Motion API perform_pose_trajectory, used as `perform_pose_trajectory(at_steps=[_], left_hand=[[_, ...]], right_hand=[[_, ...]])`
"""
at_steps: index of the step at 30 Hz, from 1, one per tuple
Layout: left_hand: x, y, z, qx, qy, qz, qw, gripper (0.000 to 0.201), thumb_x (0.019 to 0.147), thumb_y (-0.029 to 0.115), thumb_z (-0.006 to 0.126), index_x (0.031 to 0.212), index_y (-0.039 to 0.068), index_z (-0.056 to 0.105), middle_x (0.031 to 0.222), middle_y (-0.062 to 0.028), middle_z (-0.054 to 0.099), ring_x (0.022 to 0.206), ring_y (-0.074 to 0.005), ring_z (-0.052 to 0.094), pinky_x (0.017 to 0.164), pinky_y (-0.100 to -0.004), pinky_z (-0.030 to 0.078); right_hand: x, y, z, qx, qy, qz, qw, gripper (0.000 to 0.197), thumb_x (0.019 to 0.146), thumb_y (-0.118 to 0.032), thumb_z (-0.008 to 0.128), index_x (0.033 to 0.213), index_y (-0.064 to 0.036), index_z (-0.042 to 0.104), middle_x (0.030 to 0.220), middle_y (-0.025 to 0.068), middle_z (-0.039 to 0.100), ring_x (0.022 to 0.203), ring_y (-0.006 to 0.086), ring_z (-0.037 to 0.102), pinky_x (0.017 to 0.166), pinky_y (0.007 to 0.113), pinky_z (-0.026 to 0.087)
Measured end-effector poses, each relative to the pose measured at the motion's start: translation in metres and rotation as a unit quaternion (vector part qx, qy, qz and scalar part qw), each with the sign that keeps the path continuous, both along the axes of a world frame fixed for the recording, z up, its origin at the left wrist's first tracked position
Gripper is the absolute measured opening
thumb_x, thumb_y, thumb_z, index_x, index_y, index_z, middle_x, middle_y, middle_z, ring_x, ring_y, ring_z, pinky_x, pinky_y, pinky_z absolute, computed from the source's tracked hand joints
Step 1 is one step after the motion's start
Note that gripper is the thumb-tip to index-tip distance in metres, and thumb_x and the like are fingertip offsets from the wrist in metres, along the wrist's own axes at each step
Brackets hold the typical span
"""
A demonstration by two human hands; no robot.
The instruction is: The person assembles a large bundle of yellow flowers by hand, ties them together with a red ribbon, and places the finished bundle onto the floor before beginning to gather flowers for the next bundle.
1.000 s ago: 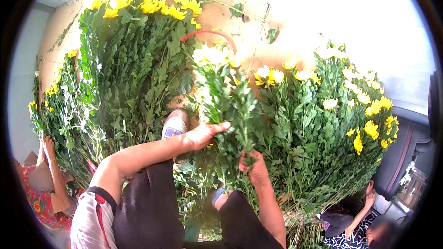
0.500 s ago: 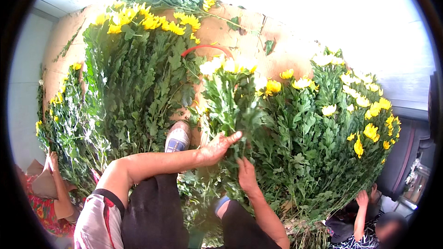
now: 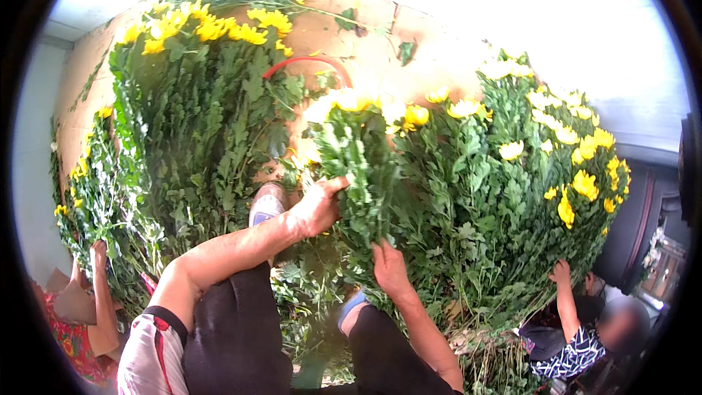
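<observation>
A bunch of yellow chrysanthemums [image 3: 354, 143] with leafy green stems stands in front of me, blooms pointing away. My left hand [image 3: 319, 208] is closed around the bunch's left side, its fingers partly behind the leaves. Lower down, my right hand [image 3: 390, 271] grips the same bunch's stems near their lower part. The bunch leans against a wide heap of chrysanthemums [image 3: 468, 241] on the right. To the left lies another thick heap of yellow chrysanthemums [image 3: 197, 132], apart from my left hand.
A red hoop [image 3: 311, 60] arches behind the bunch on the cardboard [image 3: 365, 11]. My shoe [image 3: 269, 203] rests between the heaps. One person's hand [image 3: 561, 271] reaches into the right heap; another person's hand [image 3: 99, 254] is at the far-left flowers. Cut stems [image 3: 490, 373] lie near the lower edge.
The view has shifted slightly. My left hand has moved left and a little up along the bunch, apart from my right hand. The person on the right reaches further into the heap.
</observation>
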State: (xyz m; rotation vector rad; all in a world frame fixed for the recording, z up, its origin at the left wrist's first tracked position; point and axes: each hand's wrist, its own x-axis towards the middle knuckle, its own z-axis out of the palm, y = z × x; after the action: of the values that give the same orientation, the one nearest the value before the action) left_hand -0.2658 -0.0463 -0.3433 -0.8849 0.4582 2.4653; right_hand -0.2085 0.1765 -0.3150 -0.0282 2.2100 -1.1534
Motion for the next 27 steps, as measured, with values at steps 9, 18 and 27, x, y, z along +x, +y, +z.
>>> perform_pose_trajectory(at_steps=[9,18,27], left_hand=[[0.034,-0.037,-0.008,0.079,0.035,-0.032,0.996,0.038,0.091,0.023,0.066,0.119,-0.002,0.058,0.105,-0.0212,0.066,0.108,-0.0421,0.062,0.104,-0.0559,0.043],[0.042,-0.052,0.0,0.019,0.041,0.013,0.999,0.047,0.085,0.017,0.072,0.124,0.0,0.053,0.1,-0.0246,0.066,0.098,-0.0436,0.064,0.097,-0.0635,0.046],[0.05,-0.057,-0.012,0.013,0.015,0.016,1.0,0.048,0.085,0.02,0.071,0.126,0.002,0.054,0.099,-0.024,0.066,0.097,-0.0436,0.063,0.096,-0.0622,0.046]], right_hand=[[-0.083,0.092,-0.014,0.373,0.284,0.002,0.883,0.04,0.088,-0.029,0.069,0.12,-0.0068,0.057,0.12,0.0103,0.055,0.116,0.0291,0.049,0.103,0.047,0.034],[-0.077,0.073,-0.016,0.366,0.26,0.051,0.892,0.049,0.085,-0.022,0.072,0.128,-0.0095,0.052,0.102,0.0066,0.062,0.102,0.0248,0.055,0.091,0.04,0.043],[-0.088,0.079,-0.028,0.266,0.288,0.017,0.92,0.025,0.087,-0.019,0.067,0.107,-0.0075,0.06,0.101,0.0111,0.058,0.094,0.0299,0.057,0.081,0.044,0.048]])
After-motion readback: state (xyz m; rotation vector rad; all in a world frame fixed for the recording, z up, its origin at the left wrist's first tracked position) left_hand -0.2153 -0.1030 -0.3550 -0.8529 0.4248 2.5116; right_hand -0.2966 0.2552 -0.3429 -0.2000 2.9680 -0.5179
